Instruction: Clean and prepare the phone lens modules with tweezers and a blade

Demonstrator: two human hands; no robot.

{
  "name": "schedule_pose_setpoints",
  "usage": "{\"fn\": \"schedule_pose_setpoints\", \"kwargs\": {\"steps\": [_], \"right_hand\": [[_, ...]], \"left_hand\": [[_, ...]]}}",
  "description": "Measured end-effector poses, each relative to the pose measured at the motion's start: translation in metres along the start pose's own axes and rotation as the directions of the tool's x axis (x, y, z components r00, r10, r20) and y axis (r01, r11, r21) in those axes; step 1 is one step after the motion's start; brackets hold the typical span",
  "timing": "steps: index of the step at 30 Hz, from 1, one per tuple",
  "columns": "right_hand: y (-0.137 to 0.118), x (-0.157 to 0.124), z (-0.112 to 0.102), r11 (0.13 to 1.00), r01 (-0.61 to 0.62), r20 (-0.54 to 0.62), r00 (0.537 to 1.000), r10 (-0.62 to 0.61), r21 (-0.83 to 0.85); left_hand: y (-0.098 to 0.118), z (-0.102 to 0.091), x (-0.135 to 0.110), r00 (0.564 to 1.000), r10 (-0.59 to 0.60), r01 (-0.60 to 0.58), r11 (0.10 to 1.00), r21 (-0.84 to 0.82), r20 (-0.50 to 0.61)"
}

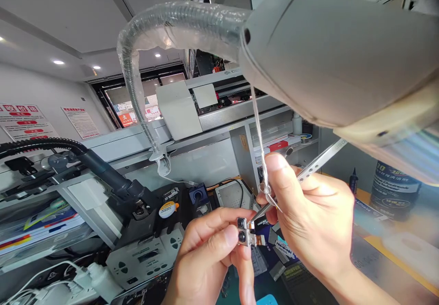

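room: white wall (41, 83) with two printed notices (80, 123), far beyond the fingers. counts: two bare hands, one camera module (242, 237), one pair of tweezers (317, 159), one lamp head (329, 58).

left hand (202, 254): thumb and fingers pinching the module at its edge. right hand (317, 222): thumb and fingers pressed together on the tweezers, tips at the module; whether they grip it, cannot tell.

module: small, silvery, two dark round lenses stacked, flex tabs out toward the right fingers. left thumb covers one edge.

around: razor blade (284, 248) under the right fingers; tin (394, 188) outward of them; grey control unit (147, 259) outward of the left. lamp head blocks the view above the right fingers; its cord (257, 126) hangs beside the right thumb.
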State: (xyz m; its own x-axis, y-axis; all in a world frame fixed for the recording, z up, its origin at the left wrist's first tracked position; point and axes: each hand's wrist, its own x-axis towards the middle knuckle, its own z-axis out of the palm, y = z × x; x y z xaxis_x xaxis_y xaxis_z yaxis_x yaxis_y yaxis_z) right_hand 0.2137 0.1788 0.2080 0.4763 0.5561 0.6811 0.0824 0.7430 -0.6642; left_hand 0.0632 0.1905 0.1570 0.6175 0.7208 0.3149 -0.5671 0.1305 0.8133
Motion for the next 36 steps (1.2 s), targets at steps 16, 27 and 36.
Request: {"fn": "schedule_pose_setpoints", "kwargs": {"steps": [16, 27, 36], "right_hand": [[-0.008, -0.004, 0.002, 0.992, -0.123, -0.038, 0.992, 0.123, 0.003], [-0.008, -0.005, 0.0, 0.995, -0.078, -0.043, 0.996, 0.075, -0.069], [-0.013, -0.008, 0.004, 0.971, -0.235, 0.003, 0.972, 0.235, 0.047]], "left_hand": [[-0.002, -0.009, 0.009, 0.984, -0.103, 0.13, 0.975, -0.181, 0.148], [-0.011, -0.014, 0.013, 0.973, -0.133, 0.171, 0.965, -0.198, 0.19], [-0.009, -0.01, 0.014, 0.974, -0.13, 0.18, 0.942, -0.284, 0.186]]}}
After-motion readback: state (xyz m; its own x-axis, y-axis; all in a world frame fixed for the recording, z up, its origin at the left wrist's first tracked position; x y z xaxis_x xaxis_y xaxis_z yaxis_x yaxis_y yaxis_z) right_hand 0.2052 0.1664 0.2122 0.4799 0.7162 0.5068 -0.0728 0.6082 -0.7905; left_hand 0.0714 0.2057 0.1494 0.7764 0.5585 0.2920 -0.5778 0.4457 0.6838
